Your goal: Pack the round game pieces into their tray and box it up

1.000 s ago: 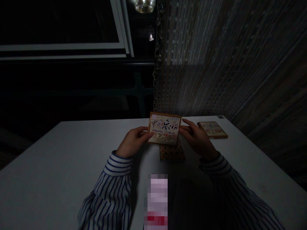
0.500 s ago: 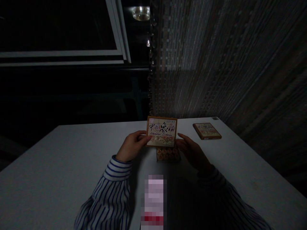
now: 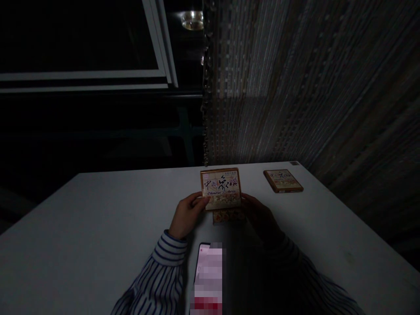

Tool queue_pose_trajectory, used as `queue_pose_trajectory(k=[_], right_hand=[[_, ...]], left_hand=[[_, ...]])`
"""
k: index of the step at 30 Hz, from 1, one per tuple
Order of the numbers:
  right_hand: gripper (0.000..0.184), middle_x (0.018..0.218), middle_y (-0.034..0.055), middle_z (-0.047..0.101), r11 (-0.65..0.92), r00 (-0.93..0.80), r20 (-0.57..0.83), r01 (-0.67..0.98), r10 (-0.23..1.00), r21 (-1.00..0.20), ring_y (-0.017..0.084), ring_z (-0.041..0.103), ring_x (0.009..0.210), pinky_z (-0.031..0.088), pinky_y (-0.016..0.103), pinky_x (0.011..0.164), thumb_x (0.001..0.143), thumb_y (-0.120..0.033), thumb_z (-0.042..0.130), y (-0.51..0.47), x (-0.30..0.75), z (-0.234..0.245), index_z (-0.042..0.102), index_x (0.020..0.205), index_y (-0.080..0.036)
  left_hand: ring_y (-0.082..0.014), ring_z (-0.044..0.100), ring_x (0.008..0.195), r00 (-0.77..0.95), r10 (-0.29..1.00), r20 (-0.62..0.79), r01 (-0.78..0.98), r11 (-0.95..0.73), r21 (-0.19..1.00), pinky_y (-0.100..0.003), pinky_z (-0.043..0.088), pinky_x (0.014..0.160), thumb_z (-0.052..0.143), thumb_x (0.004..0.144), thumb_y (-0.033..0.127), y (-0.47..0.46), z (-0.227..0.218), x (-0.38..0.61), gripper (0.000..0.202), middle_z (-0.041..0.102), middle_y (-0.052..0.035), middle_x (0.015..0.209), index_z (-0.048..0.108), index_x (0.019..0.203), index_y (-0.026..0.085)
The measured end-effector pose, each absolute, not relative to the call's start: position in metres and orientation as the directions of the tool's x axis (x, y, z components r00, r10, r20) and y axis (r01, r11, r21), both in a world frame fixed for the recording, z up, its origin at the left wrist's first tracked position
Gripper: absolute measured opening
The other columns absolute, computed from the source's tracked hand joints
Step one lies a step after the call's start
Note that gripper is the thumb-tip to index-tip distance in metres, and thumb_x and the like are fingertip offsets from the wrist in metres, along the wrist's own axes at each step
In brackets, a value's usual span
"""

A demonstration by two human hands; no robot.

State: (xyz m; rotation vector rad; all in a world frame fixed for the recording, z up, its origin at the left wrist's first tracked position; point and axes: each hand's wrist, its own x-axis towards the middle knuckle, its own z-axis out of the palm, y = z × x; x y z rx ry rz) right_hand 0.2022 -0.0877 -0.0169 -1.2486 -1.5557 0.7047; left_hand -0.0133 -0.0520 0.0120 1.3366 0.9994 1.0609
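Note:
Between my two hands a Chinese chess box [image 3: 221, 190] is tilted up so that its printed front faces me. My left hand [image 3: 188, 214] grips its left edge, thumb on the front. At the right edge my right hand [image 3: 260, 214] has its fingers closed on the side, in deep shadow. Just under the box's lower edge shows a row of round wooden chess pieces [image 3: 229, 215], packed together; the box hides the rest of them. I cannot tell whether the held part is only the lid.
A second Chinese chess box [image 3: 284, 180] lies flat on the white table [image 3: 108, 227] to the right. Near me lies a phone [image 3: 206, 275] with a lit, blurred screen. A string curtain [image 3: 256, 87] hangs behind the table. The room is dark.
The held box has come down a little, covering more of the chess pieces. My right hand has moved in from beside the box and closed on its edge.

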Motion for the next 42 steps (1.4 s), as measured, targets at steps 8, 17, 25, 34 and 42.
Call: queue_pose_trajectory(k=[8,17,25,34,42], right_hand=[[0.034,0.111,0.0053,0.061,0.278,0.068,0.322,0.357,0.944,-0.891,0.021,0.056,0.103,0.046,0.039,0.089,0.080,-0.035,0.051,-0.087,0.203,-0.023,0.056,0.111,-0.021],[0.034,0.106,0.0061,0.064,0.266,0.101,0.318,0.348,0.943,-0.899,0.023,0.058,0.098,0.048,0.041,0.087,0.079,-0.038,0.051,-0.087,0.203,-0.021,0.060,0.106,-0.020],[0.038,0.107,0.0053,0.063,0.270,0.060,0.327,0.437,0.943,-0.858,0.021,0.061,0.094,0.052,0.037,0.079,0.082,-0.038,0.045,-0.090,0.201,-0.020,0.052,0.116,-0.023],[0.039,0.101,0.0073,0.064,0.368,-0.008,0.477,0.647,0.879,-0.667,0.019,0.062,0.084,0.052,0.034,0.071,0.083,-0.032,0.046,-0.092,0.206,-0.025,0.047,0.120,-0.021],[0.040,0.112,0.0109,0.057,0.543,-0.180,0.682,0.757,0.709,-0.364,0.022,0.052,0.103,0.046,0.040,0.085,0.080,-0.027,0.051,-0.088,0.213,-0.029,0.047,0.119,-0.021]], left_hand=[[-0.0199,0.060,0.090,0.274,0.961,0.022,-0.036,-0.013,0.999,-0.033,0.045,0.084,0.058,0.072,0.042,-0.057,0.000,-0.010,0.050,0.066,-0.0087,0.096,0.055,0.111,0.010],[-0.0098,0.054,0.056,0.259,0.965,-0.038,0.086,0.017,0.996,-0.020,0.041,0.050,0.059,0.072,0.041,-0.059,-0.008,-0.014,0.053,0.063,-0.0020,0.071,0.053,0.115,0.011],[-0.0104,0.055,0.055,0.156,0.981,-0.116,-0.019,0.121,0.993,-0.023,0.046,0.053,0.065,0.066,0.040,-0.057,-0.008,-0.014,0.055,0.066,-0.0050,0.074,0.056,0.110,0.009],[-0.0099,0.056,0.059,0.148,0.976,-0.162,-0.147,0.183,0.972,-0.021,0.046,0.053,0.067,0.064,0.040,-0.056,-0.015,-0.015,0.049,0.067,-0.0071,0.081,0.062,0.102,0.009],[-0.0072,0.054,0.054,0.139,0.971,-0.195,-0.191,0.220,0.957,-0.017,0.043,0.048,0.068,0.063,0.040,-0.057,-0.015,-0.015,0.044,0.065,-0.0044,0.069,0.065,0.096,0.010]])
